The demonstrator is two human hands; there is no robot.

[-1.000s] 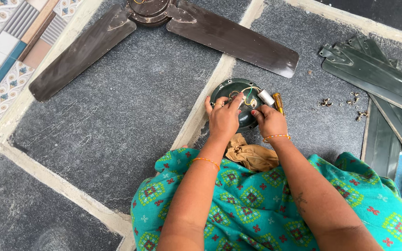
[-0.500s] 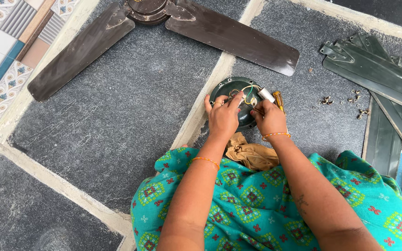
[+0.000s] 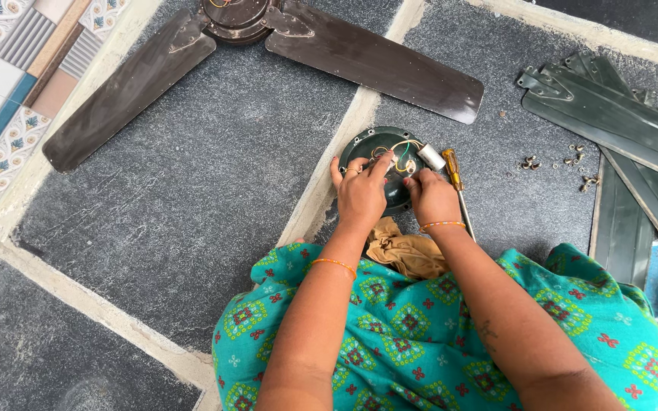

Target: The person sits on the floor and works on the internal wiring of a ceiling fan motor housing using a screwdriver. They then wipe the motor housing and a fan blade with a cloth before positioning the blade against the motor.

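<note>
1. Where the head view looks straight down, a round dark motor housing [image 3: 381, 164] lies on the grey stone floor [image 3: 192, 190], directly ahead of the seated person and across a pale joint between slabs.
2. Left hand [image 3: 359, 194] rests on the near left rim of the housing, fingers curled down over the edge and the forefinger stretched toward the coloured wires [image 3: 397, 156] inside; it presses rather than pinches.
3. Right hand [image 3: 432, 198] sits on the near right rim, fingers bunched together at the wires; whether it nips 1 of them I cannot tell.
4. Both hands touch the housing, the right nearer to the small white cylinder [image 3: 431, 157] that lies at the housing's right edge on its wire.
5. Just beside the right hand lies a screwdriver [image 3: 457, 186] with an orange handle, its long axis running away from the person, handle at the far end.
6. A crumpled tan cloth [image 3: 405, 251] lies between the forearms, near the lap.
7. Farther off lie a brown ceiling fan [image 3: 268, 30] with 2 blades showing, a stack of dark green blades [image 3: 611, 114] at right, and loose screws [image 3: 565, 161] well apart from the hands.
</note>
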